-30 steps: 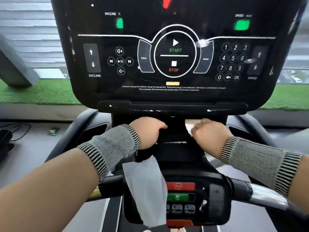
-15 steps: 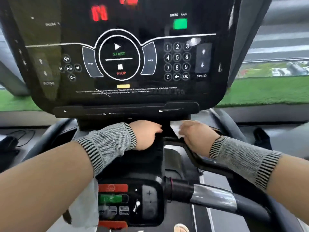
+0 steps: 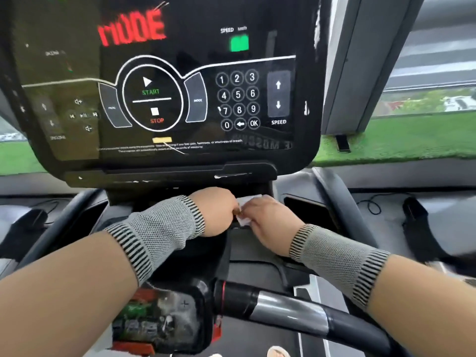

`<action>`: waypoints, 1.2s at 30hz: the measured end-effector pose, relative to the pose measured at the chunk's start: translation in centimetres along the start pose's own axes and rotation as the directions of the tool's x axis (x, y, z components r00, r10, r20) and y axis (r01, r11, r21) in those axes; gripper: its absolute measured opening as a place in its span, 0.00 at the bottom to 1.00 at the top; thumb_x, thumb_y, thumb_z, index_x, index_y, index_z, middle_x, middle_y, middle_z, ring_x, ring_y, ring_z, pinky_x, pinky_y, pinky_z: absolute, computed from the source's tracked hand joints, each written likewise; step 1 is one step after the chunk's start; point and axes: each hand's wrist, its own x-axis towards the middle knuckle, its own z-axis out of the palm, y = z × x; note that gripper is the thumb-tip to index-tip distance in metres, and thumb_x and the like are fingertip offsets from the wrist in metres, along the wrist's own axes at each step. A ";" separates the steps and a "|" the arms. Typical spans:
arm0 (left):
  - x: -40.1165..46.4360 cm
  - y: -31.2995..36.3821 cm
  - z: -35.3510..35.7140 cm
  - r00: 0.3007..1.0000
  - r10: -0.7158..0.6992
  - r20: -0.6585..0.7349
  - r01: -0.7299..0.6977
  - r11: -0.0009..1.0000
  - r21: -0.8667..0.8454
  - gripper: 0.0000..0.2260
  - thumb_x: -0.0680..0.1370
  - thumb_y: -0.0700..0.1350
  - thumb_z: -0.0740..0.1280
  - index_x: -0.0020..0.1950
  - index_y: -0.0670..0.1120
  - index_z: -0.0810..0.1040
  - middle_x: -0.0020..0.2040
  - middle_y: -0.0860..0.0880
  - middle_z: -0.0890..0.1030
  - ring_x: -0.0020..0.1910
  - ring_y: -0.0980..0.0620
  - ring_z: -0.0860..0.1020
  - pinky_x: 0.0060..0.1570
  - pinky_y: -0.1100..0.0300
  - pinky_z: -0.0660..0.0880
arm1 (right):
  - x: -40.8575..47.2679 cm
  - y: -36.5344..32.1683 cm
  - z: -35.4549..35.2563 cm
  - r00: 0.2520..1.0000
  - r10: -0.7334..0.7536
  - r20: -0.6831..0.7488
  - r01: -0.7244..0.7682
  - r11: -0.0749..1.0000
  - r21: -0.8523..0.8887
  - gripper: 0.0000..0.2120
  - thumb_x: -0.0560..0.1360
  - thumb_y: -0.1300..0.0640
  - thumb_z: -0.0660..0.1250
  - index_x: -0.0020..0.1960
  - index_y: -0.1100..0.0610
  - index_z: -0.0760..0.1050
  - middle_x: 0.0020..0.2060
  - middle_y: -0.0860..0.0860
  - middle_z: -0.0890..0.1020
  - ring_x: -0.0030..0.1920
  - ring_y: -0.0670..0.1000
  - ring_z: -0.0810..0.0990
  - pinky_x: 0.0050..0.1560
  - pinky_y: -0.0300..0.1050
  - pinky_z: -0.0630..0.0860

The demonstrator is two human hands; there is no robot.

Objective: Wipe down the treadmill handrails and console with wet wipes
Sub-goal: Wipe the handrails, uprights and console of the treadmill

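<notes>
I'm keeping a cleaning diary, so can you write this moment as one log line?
left hand: gripping ledge under console | right hand: holding wet wipe there | handrail: untouched

soft daylight comes in from the windows (image 3: 425, 73) ahead; the glossy console (image 3: 180, 99) throws back glare, its left side smeared, edges bowed by the wide lens.
</notes>
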 end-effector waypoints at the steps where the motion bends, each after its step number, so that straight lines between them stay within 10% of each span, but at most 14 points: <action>1: 0.0 0.0 -0.1 1.000 -0.016 -0.013 0.016 1.000 -0.006 0.20 0.78 0.38 0.56 0.66 0.52 0.77 0.63 0.49 0.78 0.62 0.48 0.75 0.63 0.55 0.71 | -0.6 0.4 0.0 1.000 -0.003 -0.001 0.003 0.999 0.043 0.14 0.72 0.64 0.58 0.52 0.59 0.80 0.49 0.56 0.80 0.52 0.59 0.76 0.58 0.50 0.71; 7: 1.6 1.8 1.0 0.999 -0.008 -0.036 0.007 0.999 -0.054 0.21 0.78 0.39 0.56 0.71 0.51 0.71 0.71 0.53 0.71 0.70 0.50 0.68 0.69 0.54 0.65 | -3.5 6.2 -0.1 0.957 0.280 -0.072 -0.266 0.950 0.164 0.13 0.74 0.61 0.60 0.50 0.60 0.83 0.51 0.54 0.82 0.54 0.58 0.78 0.57 0.45 0.73; 17: 3.3 5.4 1.3 0.981 0.144 -0.127 -0.138 0.989 0.058 0.21 0.80 0.40 0.53 0.71 0.49 0.70 0.73 0.56 0.66 0.72 0.53 0.62 0.70 0.56 0.63 | -2.1 7.9 0.0 0.953 0.301 -0.040 -0.283 0.930 0.235 0.15 0.80 0.55 0.58 0.59 0.59 0.79 0.62 0.51 0.78 0.64 0.52 0.71 0.64 0.36 0.59; 25: 4.7 6.9 1.9 0.976 0.148 -0.161 -0.127 0.983 0.132 0.18 0.79 0.43 0.55 0.66 0.49 0.76 0.70 0.56 0.70 0.67 0.49 0.66 0.67 0.57 0.65 | 5.1 10.5 -0.3 0.843 0.537 0.030 -0.520 0.800 0.300 0.14 0.80 0.60 0.55 0.59 0.60 0.76 0.59 0.58 0.78 0.58 0.58 0.76 0.54 0.45 0.71; 31: 4.8 7.1 1.8 0.977 0.131 -0.171 -0.109 0.985 0.133 0.17 0.79 0.45 0.56 0.66 0.49 0.76 0.70 0.57 0.69 0.66 0.50 0.67 0.64 0.55 0.69 | 2.7 14.6 -0.7 0.730 0.680 0.070 -0.679 0.733 -0.035 0.13 0.76 0.60 0.61 0.59 0.61 0.75 0.55 0.56 0.79 0.56 0.57 0.78 0.47 0.44 0.70; 36: 4.9 6.9 1.5 0.985 0.100 -0.142 -0.079 0.986 0.148 0.16 0.78 0.47 0.60 0.65 0.47 0.76 0.69 0.55 0.69 0.66 0.49 0.68 0.64 0.52 0.71 | 3.5 11.2 -0.2 0.856 0.516 -0.029 -0.513 0.856 0.066 0.12 0.79 0.55 0.60 0.54 0.59 0.79 0.52 0.56 0.81 0.54 0.57 0.78 0.49 0.43 0.70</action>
